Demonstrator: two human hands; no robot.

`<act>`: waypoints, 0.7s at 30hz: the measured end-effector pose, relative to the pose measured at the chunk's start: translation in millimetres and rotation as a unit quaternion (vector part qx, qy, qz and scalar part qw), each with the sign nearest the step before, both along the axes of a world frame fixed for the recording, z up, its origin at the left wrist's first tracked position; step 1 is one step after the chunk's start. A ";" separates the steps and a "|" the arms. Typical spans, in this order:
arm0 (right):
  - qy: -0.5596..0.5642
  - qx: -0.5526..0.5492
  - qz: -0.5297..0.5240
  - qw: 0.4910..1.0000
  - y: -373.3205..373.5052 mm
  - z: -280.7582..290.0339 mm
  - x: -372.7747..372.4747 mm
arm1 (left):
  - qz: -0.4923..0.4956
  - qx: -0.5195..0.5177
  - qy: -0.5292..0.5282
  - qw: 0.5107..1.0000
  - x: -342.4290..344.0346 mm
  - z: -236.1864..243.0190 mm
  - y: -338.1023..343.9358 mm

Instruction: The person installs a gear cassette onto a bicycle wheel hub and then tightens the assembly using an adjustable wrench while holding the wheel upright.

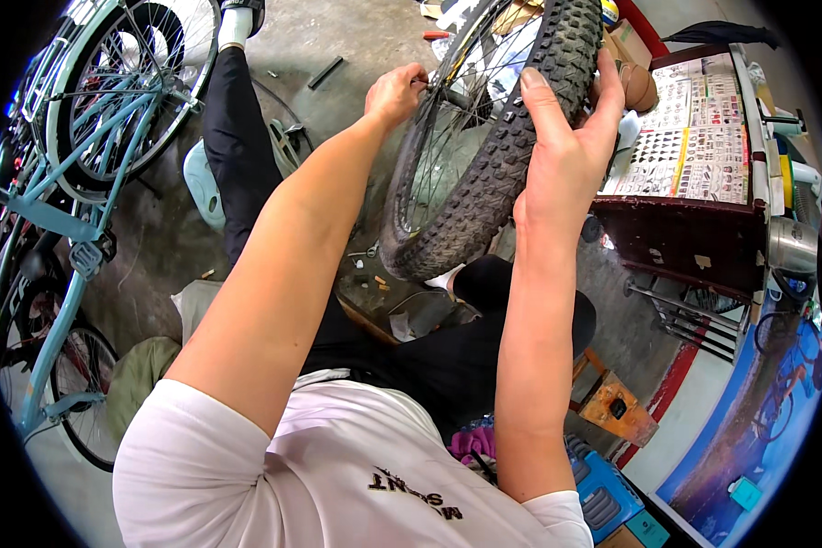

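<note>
A bicycle wheel (466,206) with a black knobby tyre stands tilted in front of me, its thin spokes and dark hub (458,99) showing. My right hand (566,128) grips the tyre from the right, thumb on the near side and fingers round the far side. On the left side of the wheel, my left hand (396,95) is closed, its fingertips pinched at the end of the axle by the hub. Those fingertips are partly hidden, so any small part between them does not show.
Light-blue bicycles (110,151) crowd the left side. To the right stands a dark red cabinet (685,239) topped with printed sheets. A wooden stool (615,409) and a blue case (601,489) sit lower right. A dark bar (325,73) lies on the concrete floor.
</note>
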State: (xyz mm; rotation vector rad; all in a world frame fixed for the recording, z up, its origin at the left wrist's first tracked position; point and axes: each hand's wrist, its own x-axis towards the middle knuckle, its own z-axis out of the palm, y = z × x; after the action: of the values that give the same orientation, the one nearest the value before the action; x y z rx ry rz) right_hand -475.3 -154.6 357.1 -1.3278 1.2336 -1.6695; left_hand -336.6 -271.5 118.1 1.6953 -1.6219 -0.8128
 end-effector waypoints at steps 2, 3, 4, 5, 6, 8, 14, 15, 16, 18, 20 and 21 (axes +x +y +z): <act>-0.013 0.000 0.007 1.000 1.6 1.9 2.0 | 0.004 0.002 0.001 1.000 -0.2 -1.4 0.0; -0.026 -0.002 0.013 1.000 2.2 2.9 3.0 | 0.004 0.003 0.000 1.000 0.5 -1.9 -0.7; -0.026 -0.001 0.013 1.000 2.3 4.0 4.0 | 0.001 0.009 -0.006 1.000 0.7 -2.5 -2.0; -0.032 -0.002 0.017 0.999 2.3 4.9 5.0 | -0.002 0.015 -0.013 1.000 0.8 -3.2 -2.6; -0.037 -0.003 0.021 0.999 2.4 4.9 5.4 | -0.002 0.016 -0.013 1.000 1.3 -4.3 -2.2; -0.017 -0.005 0.013 1.000 -0.2 1.6 2.0 | 0.003 0.011 -0.014 1.000 0.5 -4.0 -2.4; 0.001 -0.012 0.004 1.000 -1.2 -2.2 2.0 | 0.001 0.017 -0.014 1.000 1.1 -2.1 0.0; -0.007 -0.018 0.008 1.000 -0.8 -1.9 3.1 | 0.001 0.018 -0.014 1.000 1.7 -3.1 -0.8; -0.007 -0.018 0.008 1.000 -0.4 -1.9 4.0 | -0.002 0.019 -0.015 1.000 2.4 -4.1 -1.7; 0.007 -0.024 0.001 1.000 0.3 -1.9 5.2 | -0.004 0.021 -0.016 1.000 3.1 -6.5 -1.8; 0.006 -0.021 0.003 1.000 0.1 -4.2 3.6 | -0.007 0.025 -0.021 0.999 1.9 -5.1 -1.1; 0.006 -0.017 0.005 1.000 0.2 -5.5 2.7 | -0.007 0.025 -0.020 0.999 1.2 -5.3 -1.2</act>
State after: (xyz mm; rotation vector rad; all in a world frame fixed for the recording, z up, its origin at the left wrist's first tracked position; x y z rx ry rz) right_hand -472.6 -154.4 351.6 -1.3632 1.2087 -1.6844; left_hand -335.3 -272.7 112.8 1.7465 -1.6559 -0.8368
